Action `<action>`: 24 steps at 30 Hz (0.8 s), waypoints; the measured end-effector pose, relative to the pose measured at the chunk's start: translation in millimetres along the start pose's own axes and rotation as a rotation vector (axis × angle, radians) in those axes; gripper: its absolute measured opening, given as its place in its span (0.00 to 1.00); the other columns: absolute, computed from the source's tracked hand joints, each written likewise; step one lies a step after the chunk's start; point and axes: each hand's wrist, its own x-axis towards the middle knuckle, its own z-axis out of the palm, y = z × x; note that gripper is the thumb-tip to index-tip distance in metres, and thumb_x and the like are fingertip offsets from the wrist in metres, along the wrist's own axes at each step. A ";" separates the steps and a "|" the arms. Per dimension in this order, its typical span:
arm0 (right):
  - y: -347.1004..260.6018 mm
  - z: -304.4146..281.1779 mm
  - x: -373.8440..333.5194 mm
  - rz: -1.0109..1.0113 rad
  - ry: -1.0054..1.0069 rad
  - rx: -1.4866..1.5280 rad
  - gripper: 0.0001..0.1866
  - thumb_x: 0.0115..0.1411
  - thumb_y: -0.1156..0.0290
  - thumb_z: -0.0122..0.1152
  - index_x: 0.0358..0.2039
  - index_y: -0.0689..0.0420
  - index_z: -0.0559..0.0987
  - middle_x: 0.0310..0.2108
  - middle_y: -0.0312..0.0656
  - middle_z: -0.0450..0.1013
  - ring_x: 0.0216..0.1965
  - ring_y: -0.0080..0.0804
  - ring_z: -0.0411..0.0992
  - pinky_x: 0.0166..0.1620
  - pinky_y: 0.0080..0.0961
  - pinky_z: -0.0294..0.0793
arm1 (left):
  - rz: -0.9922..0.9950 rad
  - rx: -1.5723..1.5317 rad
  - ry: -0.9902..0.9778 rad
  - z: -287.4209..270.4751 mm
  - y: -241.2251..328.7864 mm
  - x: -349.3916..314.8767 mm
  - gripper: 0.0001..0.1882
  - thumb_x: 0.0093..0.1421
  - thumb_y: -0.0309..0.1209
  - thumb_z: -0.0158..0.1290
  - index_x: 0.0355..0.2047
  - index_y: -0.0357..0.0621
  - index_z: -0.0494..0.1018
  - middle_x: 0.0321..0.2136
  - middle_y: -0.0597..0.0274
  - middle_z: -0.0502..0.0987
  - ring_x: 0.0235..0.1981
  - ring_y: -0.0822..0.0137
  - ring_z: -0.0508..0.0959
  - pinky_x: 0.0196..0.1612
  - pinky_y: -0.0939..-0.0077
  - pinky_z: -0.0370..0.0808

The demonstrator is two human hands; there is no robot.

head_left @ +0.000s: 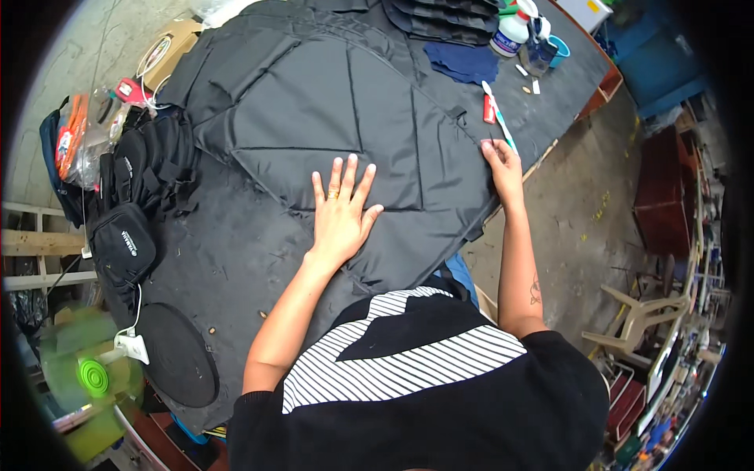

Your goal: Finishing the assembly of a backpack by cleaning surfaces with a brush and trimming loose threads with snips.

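A large piece of black quilted fabric [298,102] with stitched seams is spread over the dark worktable. My left hand [342,213] lies flat on it, fingers spread, a ring on one finger. At the fabric's right edge my right hand [504,165] is closed in a pinch. A thin dark bit shows at its fingertips, too small to name. Just beyond that hand lie a white and teal toothbrush [500,118] and a small red object [489,110].
Black bags [137,173] are piled on the left, near a round black disc [179,355] and a green fan [94,377]. Far right on the table are a white bottle [510,33], a blue cup [559,52] and dark blue cloth [462,63]. A beige chair [632,318] stands right.
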 end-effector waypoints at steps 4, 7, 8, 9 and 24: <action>29.8 -14.2 1.0 0.007 0.045 0.253 0.20 0.65 0.56 0.53 0.40 0.62 0.77 0.28 0.33 0.73 0.27 0.16 0.67 0.32 0.15 0.67 | -0.016 -0.096 -0.064 -9.7 22.2 -6.3 0.39 0.59 0.51 0.51 0.66 0.52 0.52 0.68 0.51 0.42 0.70 0.53 0.39 0.65 0.38 0.35; 24.3 -18.1 -11.2 0.262 0.016 0.479 0.23 0.66 0.50 0.47 0.41 0.59 0.77 0.23 0.30 0.67 0.14 0.13 0.54 0.16 0.15 0.50 | 0.237 -0.165 -0.244 -4.7 46.8 -21.9 0.36 0.59 0.50 0.50 0.66 0.55 0.54 0.68 0.53 0.46 0.70 0.55 0.43 0.66 0.40 0.36; 21.9 -18.3 -11.2 0.262 0.017 0.479 0.23 0.66 0.50 0.47 0.41 0.59 0.77 0.23 0.30 0.67 0.14 0.13 0.54 0.16 0.15 0.50 | 0.311 -0.216 -0.306 -4.0 54.4 -24.4 0.35 0.60 0.50 0.49 0.65 0.56 0.55 0.68 0.54 0.47 0.70 0.55 0.44 0.66 0.40 0.36; 18.3 -19.6 -10.8 0.241 0.042 0.428 0.23 0.67 0.50 0.46 0.40 0.59 0.77 0.23 0.30 0.67 0.14 0.13 0.55 0.16 0.14 0.50 | 0.375 -0.263 -0.277 -0.6 57.5 -25.3 0.34 0.61 0.49 0.48 0.65 0.56 0.55 0.67 0.57 0.50 0.69 0.56 0.46 0.66 0.40 0.37; -17.4 -22.9 -32.1 0.335 -0.376 0.464 0.09 0.54 0.73 0.65 0.33 0.53 0.73 0.18 0.22 0.60 0.13 0.10 0.53 0.17 0.13 0.47 | -0.149 0.041 0.487 -58.2 -27.9 67.6 0.23 0.58 0.31 0.52 0.55 0.44 0.68 0.59 0.47 0.63 0.65 0.47 0.54 0.64 0.44 0.49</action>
